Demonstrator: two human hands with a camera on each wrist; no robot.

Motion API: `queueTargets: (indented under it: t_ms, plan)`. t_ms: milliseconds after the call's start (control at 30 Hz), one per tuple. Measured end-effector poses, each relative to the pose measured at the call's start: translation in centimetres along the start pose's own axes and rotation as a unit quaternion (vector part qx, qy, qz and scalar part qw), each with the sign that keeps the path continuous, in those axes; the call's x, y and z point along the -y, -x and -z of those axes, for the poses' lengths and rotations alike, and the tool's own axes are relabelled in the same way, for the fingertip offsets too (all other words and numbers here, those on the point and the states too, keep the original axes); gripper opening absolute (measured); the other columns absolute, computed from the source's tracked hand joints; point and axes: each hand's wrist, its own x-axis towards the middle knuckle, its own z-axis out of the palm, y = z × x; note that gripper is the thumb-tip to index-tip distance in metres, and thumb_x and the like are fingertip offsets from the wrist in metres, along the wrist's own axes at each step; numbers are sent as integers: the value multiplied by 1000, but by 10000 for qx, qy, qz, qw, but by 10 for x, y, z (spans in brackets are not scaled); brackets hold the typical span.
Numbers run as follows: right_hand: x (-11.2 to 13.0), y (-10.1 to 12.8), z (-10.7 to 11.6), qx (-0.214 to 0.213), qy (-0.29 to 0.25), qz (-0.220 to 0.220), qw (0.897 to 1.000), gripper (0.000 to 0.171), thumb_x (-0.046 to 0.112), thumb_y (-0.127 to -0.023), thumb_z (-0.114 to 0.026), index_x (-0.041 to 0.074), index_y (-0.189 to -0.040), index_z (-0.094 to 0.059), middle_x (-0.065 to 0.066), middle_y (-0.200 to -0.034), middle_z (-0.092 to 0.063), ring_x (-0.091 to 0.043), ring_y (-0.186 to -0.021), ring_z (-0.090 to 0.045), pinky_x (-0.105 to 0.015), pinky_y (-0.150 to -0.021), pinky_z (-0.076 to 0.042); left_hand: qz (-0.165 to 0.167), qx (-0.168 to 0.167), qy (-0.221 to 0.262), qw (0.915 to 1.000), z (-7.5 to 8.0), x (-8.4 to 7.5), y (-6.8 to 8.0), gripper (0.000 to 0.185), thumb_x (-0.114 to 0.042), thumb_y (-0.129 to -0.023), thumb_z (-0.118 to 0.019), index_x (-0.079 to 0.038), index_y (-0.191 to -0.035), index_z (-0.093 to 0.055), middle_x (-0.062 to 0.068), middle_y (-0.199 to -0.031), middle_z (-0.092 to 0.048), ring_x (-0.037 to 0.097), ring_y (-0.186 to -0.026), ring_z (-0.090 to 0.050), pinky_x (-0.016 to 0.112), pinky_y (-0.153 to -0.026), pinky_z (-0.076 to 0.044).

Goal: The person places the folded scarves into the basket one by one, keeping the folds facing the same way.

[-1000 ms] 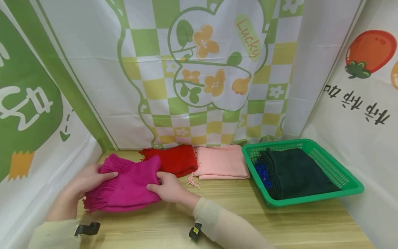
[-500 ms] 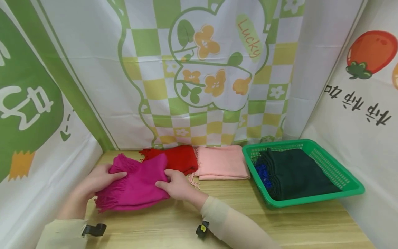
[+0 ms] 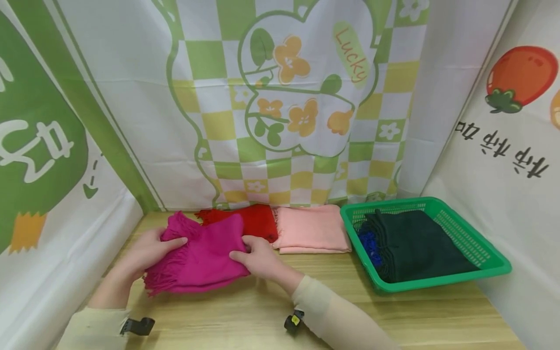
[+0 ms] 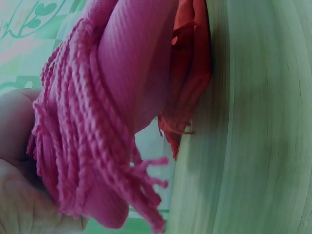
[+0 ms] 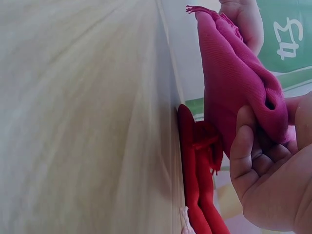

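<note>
A folded magenta scarf [image 3: 201,257] with twisted fringe [image 4: 87,146] is held off the wooden table [image 3: 393,316] by both hands. My left hand [image 3: 153,245] grips its left end, thumb on top. My right hand [image 3: 255,255] pinches its right end [image 5: 253,97], fingers curled under the cloth. The scarf partly overlaps a folded red scarf [image 3: 255,221] lying behind it, also seen as the red scarf [image 5: 202,195] under the magenta one. A folded pink scarf [image 3: 310,228] lies to the right of the red one.
A green plastic basket [image 3: 481,243] at the right holds a dark green cloth [image 3: 415,243] and a blue one [image 3: 367,240]. Printed fabric walls close in the left, back and right. The table's near part shows bare wood.
Both hands have carried the magenta scarf to the right and toward the back, so it now overlaps the red scarf more. Nothing else moved.
</note>
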Motion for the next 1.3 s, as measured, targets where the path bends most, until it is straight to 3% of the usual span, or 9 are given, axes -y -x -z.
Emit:
queueTargets:
  t_ms: [367,867,1300]
  plan:
    - [-8,7,17,-102,-109,139,9998,39,23,-103,-80,16,-80,-48,10,-64,-47,-4,-59,-47,-23,-62,-41,-44,158,399,9991,-11,-10,2,48,-35,-106,-75,9,-123,-65,10,-99,-71,20,-86,-68,35,-72,-59]
    - [-12,21,40,-77,-52,166,9998,42,26,-104,-79,16,-81,-46,9,-65,-45,-5,-59,-45,-24,-62,-40,-242,215,579,9978,-27,-26,3,49,-35,-107,-75,9,-127,-65,11,-105,-73,19,-91,-69,35,-77,-60]
    - [-6,38,63,-53,-81,100,9999,29,24,-105,-78,13,-86,-59,7,-67,-59,-7,-61,-56,-25,-66,-47,-303,232,871,9955,-45,-44,5,46,-35,-105,-79,5,-123,-67,11,-105,-73,20,-90,-71,36,-79,-60]
